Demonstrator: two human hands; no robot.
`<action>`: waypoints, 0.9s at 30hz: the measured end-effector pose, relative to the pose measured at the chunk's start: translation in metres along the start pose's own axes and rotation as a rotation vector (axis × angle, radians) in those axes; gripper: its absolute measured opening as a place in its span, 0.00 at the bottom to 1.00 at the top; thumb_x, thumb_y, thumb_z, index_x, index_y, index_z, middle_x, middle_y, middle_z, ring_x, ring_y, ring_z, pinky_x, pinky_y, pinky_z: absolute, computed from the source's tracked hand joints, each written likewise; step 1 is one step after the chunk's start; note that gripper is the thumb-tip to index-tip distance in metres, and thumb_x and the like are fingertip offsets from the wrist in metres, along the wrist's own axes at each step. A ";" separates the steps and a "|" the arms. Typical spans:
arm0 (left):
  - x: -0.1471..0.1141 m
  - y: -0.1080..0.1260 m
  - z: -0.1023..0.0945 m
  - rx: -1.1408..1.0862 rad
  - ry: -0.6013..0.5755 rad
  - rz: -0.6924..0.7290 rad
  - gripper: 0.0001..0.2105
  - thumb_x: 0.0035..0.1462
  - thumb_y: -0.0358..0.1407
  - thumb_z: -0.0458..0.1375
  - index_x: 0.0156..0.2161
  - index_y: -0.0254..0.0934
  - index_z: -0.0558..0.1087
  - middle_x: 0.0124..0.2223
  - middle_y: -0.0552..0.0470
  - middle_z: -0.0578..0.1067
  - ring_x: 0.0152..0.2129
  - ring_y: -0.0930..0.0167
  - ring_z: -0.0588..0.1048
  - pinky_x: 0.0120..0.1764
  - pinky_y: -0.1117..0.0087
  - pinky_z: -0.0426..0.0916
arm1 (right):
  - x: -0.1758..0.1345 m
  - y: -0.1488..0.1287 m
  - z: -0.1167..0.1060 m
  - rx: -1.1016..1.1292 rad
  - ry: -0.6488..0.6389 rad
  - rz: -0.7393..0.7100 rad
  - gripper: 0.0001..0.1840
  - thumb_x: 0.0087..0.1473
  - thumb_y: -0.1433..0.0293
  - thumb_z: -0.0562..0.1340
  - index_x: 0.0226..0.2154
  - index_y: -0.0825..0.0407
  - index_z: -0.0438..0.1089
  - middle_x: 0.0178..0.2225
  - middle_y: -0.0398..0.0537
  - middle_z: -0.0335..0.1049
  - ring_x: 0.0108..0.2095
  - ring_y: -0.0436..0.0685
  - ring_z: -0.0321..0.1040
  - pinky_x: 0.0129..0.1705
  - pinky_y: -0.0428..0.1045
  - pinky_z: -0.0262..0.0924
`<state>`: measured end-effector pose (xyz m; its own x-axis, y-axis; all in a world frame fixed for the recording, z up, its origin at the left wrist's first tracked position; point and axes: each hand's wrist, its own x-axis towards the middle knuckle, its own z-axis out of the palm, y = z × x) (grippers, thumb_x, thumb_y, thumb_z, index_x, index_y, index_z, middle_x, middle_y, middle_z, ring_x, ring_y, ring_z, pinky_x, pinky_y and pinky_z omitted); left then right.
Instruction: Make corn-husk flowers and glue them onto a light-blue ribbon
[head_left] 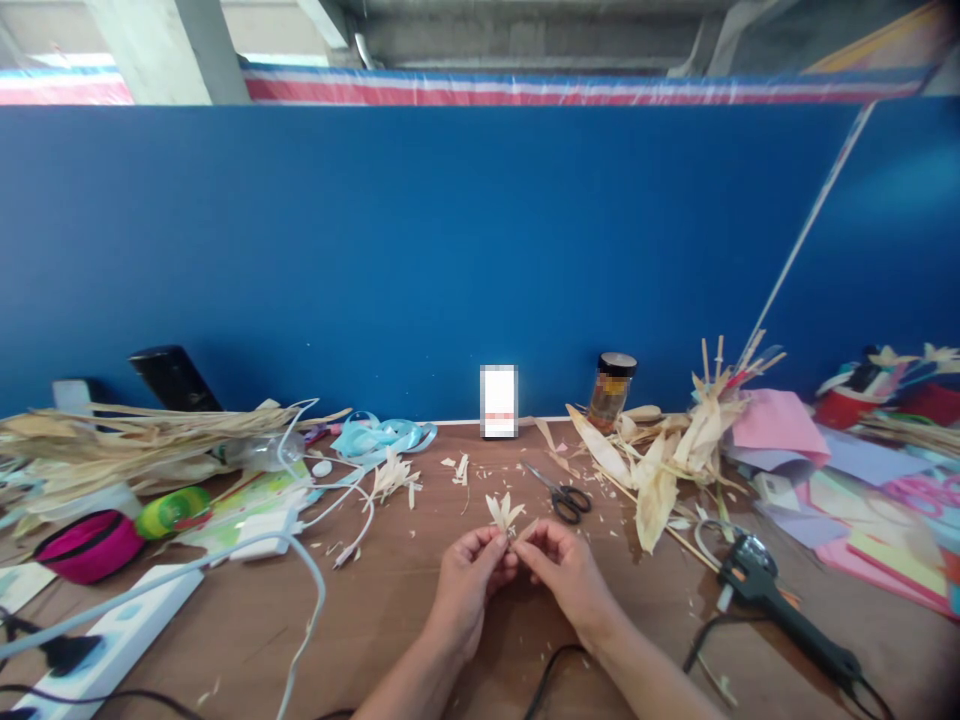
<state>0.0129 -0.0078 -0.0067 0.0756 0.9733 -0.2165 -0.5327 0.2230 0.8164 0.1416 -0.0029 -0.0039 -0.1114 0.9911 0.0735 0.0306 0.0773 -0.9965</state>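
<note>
A small pale flower point(504, 512), its petals looking like cut corn husk, stands up from the fingertips of my left hand point(474, 572), which pinches its base. Close beside it, my right hand point(556, 565) pinches a thin husk strip point(527, 533) against the flower's base. The fingertips of both hands nearly meet. Just beyond my right hand lie black-handled scissors point(568, 500), blades pointing away to the left. Small husk scraps point(461, 468) are scattered on the brown table point(375, 620) around them.
To the right are dried husks point(656, 495), a glue gun point(787, 610) with its cord, a jar point(613, 390) and coloured paper point(780, 430). On the left lie white cables point(319, 590), a power strip point(112, 640), blue ribbon point(382, 437) and a pink pouch point(90, 547). A blue partition point(450, 240) rises behind.
</note>
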 end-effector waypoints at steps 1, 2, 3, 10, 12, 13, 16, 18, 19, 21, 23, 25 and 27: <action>0.000 0.000 0.000 -0.001 0.000 -0.002 0.09 0.43 0.35 0.64 0.28 0.31 0.72 0.24 0.53 0.72 0.20 0.78 0.70 0.28 0.77 0.68 | 0.000 -0.001 0.000 -0.004 -0.002 -0.006 0.10 0.48 0.64 0.60 0.25 0.54 0.65 0.21 0.40 0.64 0.22 0.48 0.59 0.23 0.43 0.54; -0.001 0.001 0.001 0.000 0.002 -0.004 0.09 0.43 0.35 0.64 0.28 0.31 0.72 0.24 0.53 0.72 0.20 0.78 0.70 0.28 0.77 0.68 | -0.001 -0.003 -0.001 -0.011 0.000 -0.020 0.09 0.49 0.65 0.60 0.25 0.54 0.66 0.22 0.40 0.64 0.23 0.48 0.60 0.24 0.43 0.55; -0.001 0.001 0.001 0.005 0.006 -0.006 0.09 0.42 0.35 0.64 0.28 0.31 0.72 0.24 0.54 0.72 0.20 0.78 0.70 0.27 0.77 0.68 | -0.002 -0.005 -0.001 -0.022 0.005 -0.043 0.08 0.49 0.65 0.60 0.25 0.54 0.66 0.23 0.41 0.65 0.24 0.49 0.61 0.26 0.43 0.56; -0.004 0.002 0.004 0.050 -0.017 -0.013 0.10 0.41 0.36 0.65 0.29 0.31 0.73 0.26 0.53 0.73 0.20 0.78 0.70 0.26 0.77 0.67 | -0.005 -0.015 -0.002 -0.049 -0.018 -0.148 0.07 0.52 0.67 0.57 0.27 0.53 0.65 0.27 0.43 0.67 0.29 0.52 0.64 0.33 0.45 0.59; -0.004 0.001 0.005 0.051 -0.036 -0.015 0.10 0.41 0.36 0.65 0.28 0.31 0.74 0.25 0.52 0.73 0.20 0.78 0.70 0.27 0.77 0.67 | -0.005 -0.014 -0.002 -0.056 -0.001 -0.140 0.08 0.52 0.66 0.57 0.27 0.54 0.65 0.25 0.43 0.66 0.28 0.52 0.64 0.31 0.45 0.59; -0.004 0.001 0.005 0.053 -0.044 -0.017 0.10 0.41 0.36 0.65 0.28 0.31 0.74 0.25 0.52 0.73 0.20 0.78 0.70 0.27 0.77 0.67 | -0.006 -0.014 -0.002 -0.062 0.011 -0.137 0.08 0.51 0.66 0.57 0.26 0.54 0.65 0.24 0.42 0.66 0.27 0.51 0.63 0.30 0.45 0.59; -0.005 0.001 0.006 0.061 -0.047 -0.027 0.10 0.39 0.36 0.65 0.27 0.31 0.74 0.24 0.52 0.73 0.20 0.77 0.70 0.28 0.76 0.67 | -0.006 -0.015 -0.001 -0.081 0.033 -0.134 0.08 0.51 0.66 0.58 0.26 0.54 0.66 0.23 0.42 0.65 0.26 0.51 0.63 0.29 0.45 0.59; -0.006 0.001 0.006 0.068 -0.040 -0.029 0.11 0.39 0.37 0.66 0.27 0.31 0.74 0.25 0.52 0.74 0.21 0.77 0.71 0.28 0.76 0.67 | -0.007 -0.017 -0.001 -0.100 0.038 -0.134 0.08 0.50 0.66 0.58 0.26 0.54 0.66 0.23 0.42 0.66 0.26 0.51 0.63 0.29 0.45 0.59; -0.006 0.001 0.006 0.073 -0.041 -0.029 0.11 0.39 0.37 0.66 0.28 0.31 0.74 0.25 0.51 0.74 0.21 0.77 0.71 0.28 0.75 0.67 | -0.007 -0.018 -0.002 -0.113 0.041 -0.135 0.09 0.50 0.65 0.58 0.25 0.53 0.67 0.23 0.42 0.67 0.26 0.51 0.63 0.29 0.45 0.59; -0.005 0.001 0.006 0.082 -0.040 -0.027 0.11 0.40 0.37 0.65 0.28 0.31 0.74 0.25 0.51 0.74 0.20 0.77 0.71 0.28 0.76 0.67 | -0.008 -0.020 -0.002 -0.145 0.042 -0.146 0.08 0.50 0.66 0.58 0.25 0.53 0.67 0.23 0.42 0.67 0.26 0.52 0.64 0.30 0.45 0.59; -0.004 0.001 0.004 0.079 -0.027 -0.019 0.11 0.40 0.37 0.65 0.28 0.31 0.74 0.24 0.51 0.74 0.20 0.77 0.71 0.28 0.76 0.67 | -0.009 -0.021 -0.002 -0.162 0.045 -0.176 0.08 0.51 0.66 0.57 0.26 0.53 0.67 0.25 0.43 0.69 0.28 0.52 0.65 0.31 0.45 0.59; -0.002 0.000 0.002 0.072 -0.008 -0.012 0.12 0.40 0.38 0.65 0.28 0.31 0.74 0.24 0.51 0.74 0.20 0.77 0.71 0.28 0.76 0.67 | -0.010 -0.023 -0.002 -0.168 0.033 -0.205 0.08 0.52 0.67 0.56 0.27 0.52 0.67 0.27 0.43 0.69 0.29 0.52 0.66 0.33 0.45 0.59; -0.001 -0.001 0.001 0.074 0.003 -0.010 0.12 0.40 0.38 0.65 0.29 0.30 0.75 0.25 0.51 0.74 0.20 0.77 0.71 0.28 0.76 0.67 | -0.010 -0.024 -0.002 -0.191 0.015 -0.222 0.08 0.53 0.67 0.55 0.28 0.52 0.67 0.27 0.43 0.69 0.29 0.52 0.65 0.32 0.45 0.59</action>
<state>0.0142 -0.0087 -0.0065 0.0776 0.9710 -0.2262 -0.4680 0.2358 0.8517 0.1439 -0.0147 0.0191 -0.1214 0.9492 0.2905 0.1939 0.3097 -0.9309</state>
